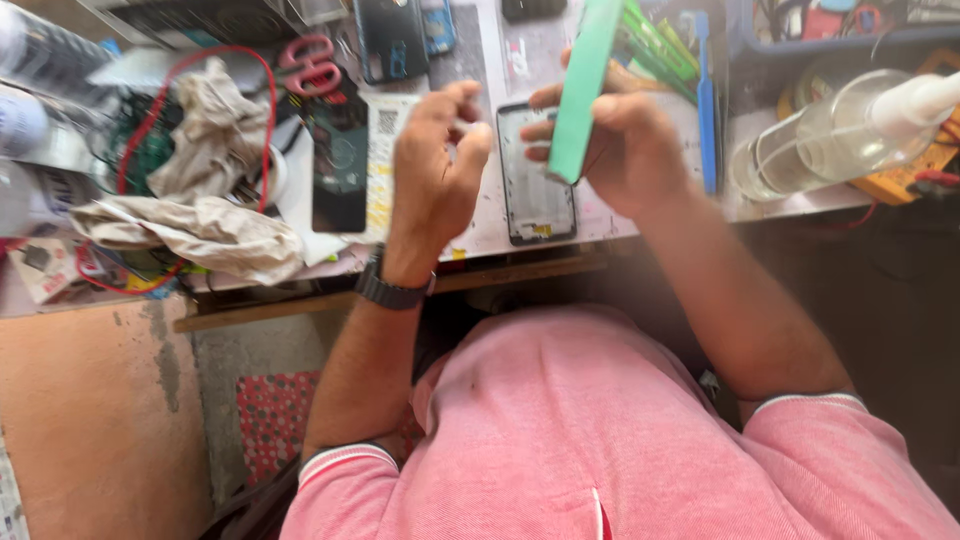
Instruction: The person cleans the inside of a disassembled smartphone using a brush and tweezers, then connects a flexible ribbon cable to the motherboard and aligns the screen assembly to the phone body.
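Observation:
My right hand [625, 150] grips a flat mint-green phone back cover [582, 88], held on edge above the workbench. My left hand [436, 170] hovers just left of it with curled fingers pinched together; whether something small sits between them is too blurred to tell. A black wristwatch [392, 290] is on my left wrist. Beneath both hands a phone frame with a dark rim [535, 190] lies flat on the bench. A dark phone screen panel [340, 165] lies to its left on white paper.
Crumpled cloths [205, 170], red wire and red-handled scissors [312, 62] crowd the left of the bench. Clear plastic bottles [840, 135], a blue tool [706, 100] and green tools [655, 45] lie at right. More phone parts [395, 38] rest at the back. The bench edge [480, 275] runs in front of my chest.

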